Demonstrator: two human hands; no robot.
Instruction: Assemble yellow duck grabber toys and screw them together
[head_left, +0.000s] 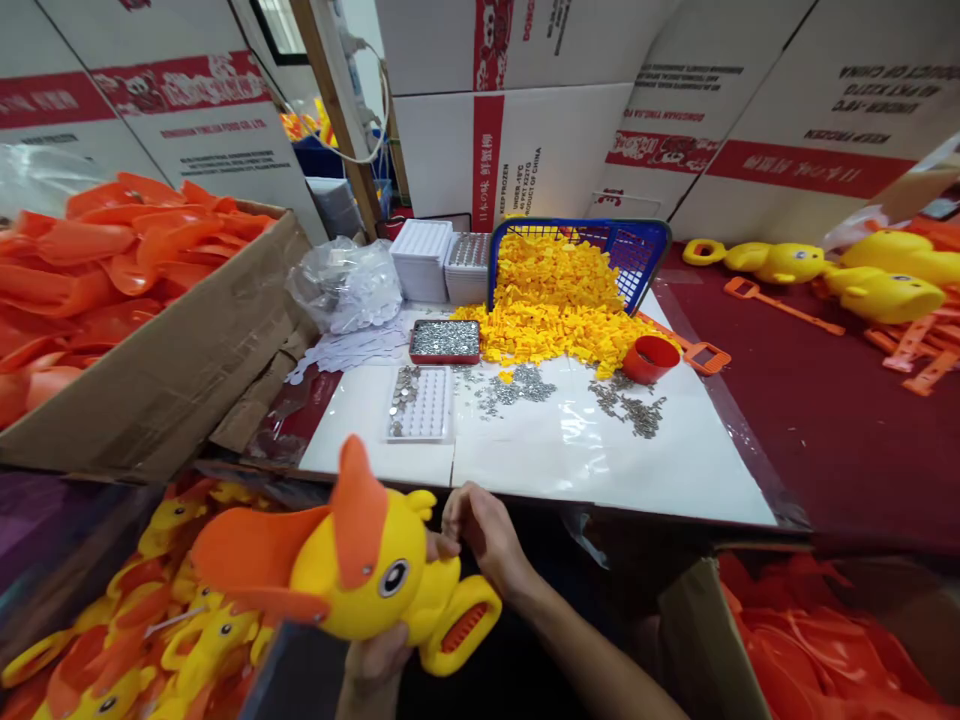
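Observation:
A yellow duck-shaped toy with a wide orange bill, an orange crest and a loop handle is held tilted in front of me, its bill towards the left. My left hand grips it from below around the body. My right hand is beside the toy's back, just above the loop handle, with fingers curled in; whatever they hold is hidden. On the white table top beyond lie a pile of small yellow parts, loose screws, small metal pieces and a tray of round discs.
A carton of orange parts stands at left, above a heap of finished-looking duck toys. Another carton of orange parts is at lower right. A blue basket, red cup and red tin stand on the table.

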